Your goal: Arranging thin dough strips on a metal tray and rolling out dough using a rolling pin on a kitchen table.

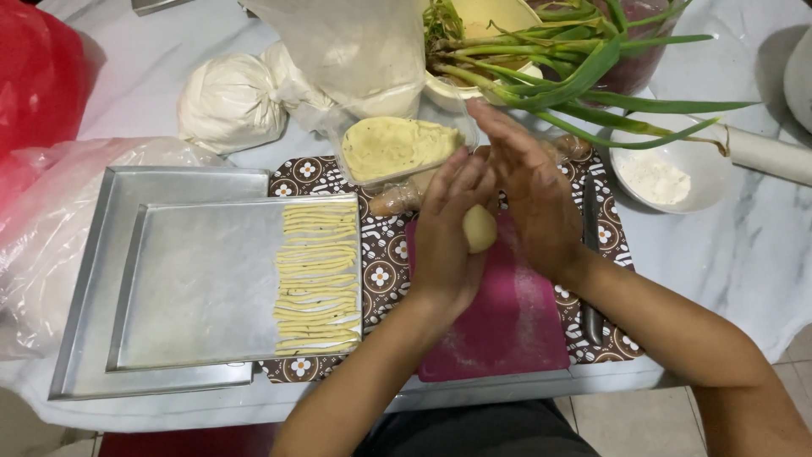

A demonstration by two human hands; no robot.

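At frame centre, the left hand (444,241) and right hand (533,203) press a dough lump (479,228) between flat palms above the pink mat (499,330): rolling step, needing even pressure.

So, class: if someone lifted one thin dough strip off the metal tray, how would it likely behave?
The dough strips look thin and soft, so one would probably droop and might tear. They lie tightly packed on the tray, so neighbours may stick.

Bright, even overhead light, soft shadows, sharp focus, mild edge distortion.
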